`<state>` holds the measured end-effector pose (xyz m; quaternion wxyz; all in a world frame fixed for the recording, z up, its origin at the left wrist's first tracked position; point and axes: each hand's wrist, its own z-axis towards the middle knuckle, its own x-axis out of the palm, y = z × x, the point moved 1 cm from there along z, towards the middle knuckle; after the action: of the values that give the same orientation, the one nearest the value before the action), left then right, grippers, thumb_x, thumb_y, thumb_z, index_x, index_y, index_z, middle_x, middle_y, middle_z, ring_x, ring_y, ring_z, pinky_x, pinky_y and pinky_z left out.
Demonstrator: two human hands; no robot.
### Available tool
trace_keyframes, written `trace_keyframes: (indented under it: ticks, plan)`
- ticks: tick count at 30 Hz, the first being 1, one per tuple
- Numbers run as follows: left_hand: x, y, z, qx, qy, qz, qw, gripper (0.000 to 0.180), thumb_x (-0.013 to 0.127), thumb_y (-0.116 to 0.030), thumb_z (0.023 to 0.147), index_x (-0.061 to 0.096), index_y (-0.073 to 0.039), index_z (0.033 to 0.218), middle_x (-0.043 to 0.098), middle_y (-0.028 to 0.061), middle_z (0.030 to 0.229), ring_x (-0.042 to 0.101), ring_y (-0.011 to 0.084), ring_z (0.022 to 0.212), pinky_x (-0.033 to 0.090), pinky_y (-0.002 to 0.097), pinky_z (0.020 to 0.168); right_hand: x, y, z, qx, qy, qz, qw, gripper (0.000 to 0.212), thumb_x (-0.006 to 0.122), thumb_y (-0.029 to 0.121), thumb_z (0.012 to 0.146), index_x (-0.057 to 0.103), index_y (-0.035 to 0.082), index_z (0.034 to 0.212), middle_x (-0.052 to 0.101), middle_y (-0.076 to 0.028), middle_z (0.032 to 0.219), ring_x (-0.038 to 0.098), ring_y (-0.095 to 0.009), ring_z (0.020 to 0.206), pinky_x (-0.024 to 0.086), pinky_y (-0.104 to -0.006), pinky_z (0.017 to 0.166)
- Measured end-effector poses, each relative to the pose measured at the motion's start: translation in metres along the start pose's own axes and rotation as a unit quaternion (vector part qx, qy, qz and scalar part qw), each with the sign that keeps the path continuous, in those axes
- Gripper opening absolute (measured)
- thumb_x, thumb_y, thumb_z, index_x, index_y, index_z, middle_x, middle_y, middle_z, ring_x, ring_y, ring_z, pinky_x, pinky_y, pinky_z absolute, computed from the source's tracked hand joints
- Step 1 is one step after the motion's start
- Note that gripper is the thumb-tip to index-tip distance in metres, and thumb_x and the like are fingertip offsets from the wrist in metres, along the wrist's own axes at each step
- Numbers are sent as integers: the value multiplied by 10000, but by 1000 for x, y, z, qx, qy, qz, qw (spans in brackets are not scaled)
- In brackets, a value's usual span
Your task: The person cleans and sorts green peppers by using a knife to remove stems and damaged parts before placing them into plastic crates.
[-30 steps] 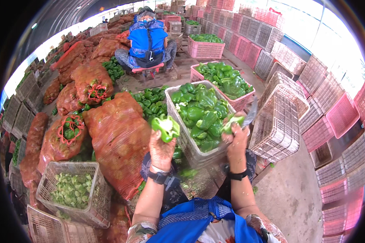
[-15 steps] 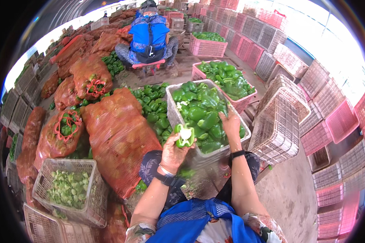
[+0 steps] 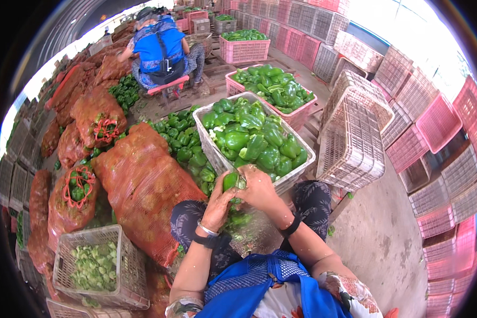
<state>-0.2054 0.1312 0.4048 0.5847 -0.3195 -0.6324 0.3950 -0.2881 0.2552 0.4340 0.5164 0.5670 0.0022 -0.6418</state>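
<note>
— Where do the person's hands sit relative to the grey crate (image 3: 206, 139) of green peppers?

— Right at its near rim. The left hand (image 3: 218, 202) and the right hand (image 3: 259, 188) are pressed together around one green pepper (image 3: 230, 181), both closed on it; the pepper shows between the thumbs, just below the crate's edge and above the person's lap.

— Is the pepper whole?

— That cannot be told — the fingers cover most of it. Green scraps (image 3: 240, 220) lie in the lap just beneath the hands.

— And what fills the crate itself?

— Glossy green peppers, heaped to the brim. Behind the grey crate stands a pink crate (image 3: 300, 114), also full of peppers, the two touching or nearly so. To the right of the grey crate an empty pale crate (image 3: 352, 151) leans on its side, with stacks of pink crates beyond it.

— What lies on the other side?

— Left of the grey crate a big red mesh sack (image 3: 143, 185) lies against the person's knee, with loose peppers (image 3: 183, 143) piled between sack and crate. Farther left and nearer the person, a grey basket (image 3: 124, 278) holds pale green cuttings. Beyond the grey crate, well apart, another person in a blue top (image 3: 161, 47) sits with their back turned.
</note>
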Motion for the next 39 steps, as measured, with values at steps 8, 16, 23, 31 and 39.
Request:
trace_keyframes:
  ticks: [8, 16, 23, 31, 39]
  plan:
    - [2, -3, -6, -14, 15, 68, 997, 493, 634, -88, 869, 458, -56, 1328, 566, 38, 1136, 570, 102, 874, 507, 256, 712, 6, -16, -18, 58, -24, 152, 986, 466, 806, 220, 627, 622, -39, 969, 654, -191, 767, 653, -293, 727, 500, -386, 656]
    - [15, 8, -5, -32, -5, 8, 999, 491, 650, -57, 852, 463, -74, 1306, 585, 2, 1033, 570, 75, 778, 448, 197, 569, 6, -36, -25, 151, -66, 347, 923, 293, 756, 105, 648, 652, -45, 877, 651, -45, 734, 578, -111, 649, 476, -265, 608]
    - [41, 10, 2, -2, -21, -20, 1000, 446, 608, -67, 878, 463, -110, 1298, 599, 6, 1044, 587, 85, 838, 477, 232, 580, -28, -52, -15, 177, -287, 197, 921, 230, 725, 80, 700, 638, -28, 884, 638, -47, 701, 568, -118, 577, 472, -273, 551]
    - [55, 15, 38, 164, -125, 510, 835, 604, 632, -153, 878, 371, -132, 1422, 423, 154, 1376, 530, 251, 1148, 505, 335, 871, -79, -107, -33, 183, -395, 445, 783, 162, 680, 82, 810, 602, 2, 927, 537, 28, 672, 465, -43, 511, 368, -204, 465]
    - [49, 102, 72, 185, -38, 790, 584, 733, 608, -278, 882, 242, -65, 1480, 217, 293, 1501, 202, 431, 1408, 162, 579, 1115, -71, -126, -35, 181, -344, 461, 798, 163, 648, 53, 828, 585, 16, 973, 536, 13, 725, 445, -52, 492, 359, -205, 450]
